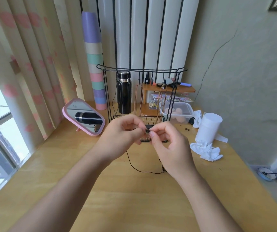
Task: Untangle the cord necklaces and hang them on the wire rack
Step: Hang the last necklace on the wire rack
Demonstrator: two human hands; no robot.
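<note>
Black cord necklace [133, 166] held at small dark knot between left hand [122, 136] and right hand [166, 148]. Both hands pinch with thumb and forefinger; other fingers loosely curled. Slack drops below left hand, loops across table [117, 198] toward beads under right wrist. Wire rack [141, 69] stands just beyond hands, 2 brown cord necklaces [135, 101] hanging from its hooks. Step in hand, by my reading: picking knot apart on 3rd necklace. Next move calls for small gentle pulls to loosen strands without tightening, then lifting loop up and forward to free hook.
</note>
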